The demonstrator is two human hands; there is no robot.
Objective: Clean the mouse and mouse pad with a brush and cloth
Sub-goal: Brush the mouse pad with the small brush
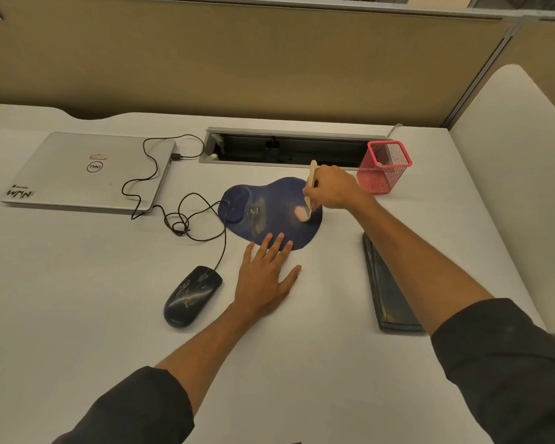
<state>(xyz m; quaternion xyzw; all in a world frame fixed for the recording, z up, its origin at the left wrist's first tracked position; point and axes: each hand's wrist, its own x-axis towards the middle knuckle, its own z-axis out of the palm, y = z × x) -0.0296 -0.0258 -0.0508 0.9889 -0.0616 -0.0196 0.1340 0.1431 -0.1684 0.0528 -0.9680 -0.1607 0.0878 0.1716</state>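
A dark blue mouse pad [276, 206] with a raised wrist rest lies in the middle of the white desk, with pale dusty smears on it. My right hand [332, 190] grips a pale wooden-handled brush [310, 187], whose bristles touch the pad's right part. My left hand [266, 277] lies flat, its straight fingertips pressing on the pad's near edge. A dusty black wired mouse [191, 296] sits on the desk to the left of my left hand. A dark folded cloth [388, 290] lies at the right, partly under my right forearm.
A shut silver laptop [90, 171] sits at the back left, and the mouse's cable [173, 219] runs in loops from it across the desk. A pink mesh pen holder [383, 166] stands just right of my right hand. An open cable tray slot [285, 149] lies behind the pad.
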